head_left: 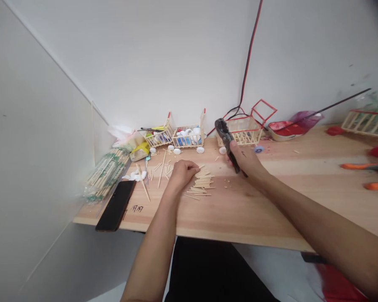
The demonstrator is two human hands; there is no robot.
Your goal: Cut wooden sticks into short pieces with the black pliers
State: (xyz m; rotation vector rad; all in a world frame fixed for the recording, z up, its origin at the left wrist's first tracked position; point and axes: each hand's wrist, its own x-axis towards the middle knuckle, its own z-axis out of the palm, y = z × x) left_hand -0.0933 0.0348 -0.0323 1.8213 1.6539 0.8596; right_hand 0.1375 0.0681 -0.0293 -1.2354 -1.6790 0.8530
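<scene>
In the middle of the table, my left hand [183,173] is closed in a pinch at the upper left edge of a pile of short cut wooden sticks [203,180]. What its fingertips hold, if anything, is too small to make out. My right hand [242,158] is wrapped round a pair of black pliers [226,133], held above the table to the right of the pile. Their head points up and away from me, in front of a stick-built cart with red trim [245,137]. Tiny wood scraps [227,183] lie below the pliers.
Two small stick carts, one holding bottle caps [189,136] and one holding mixed items [159,137], stand by the wall. At left lie bagged skewers [107,174] and a black phone [116,205]. A red-stained bowl [286,131] and orange-handled tools [359,166] sit at right.
</scene>
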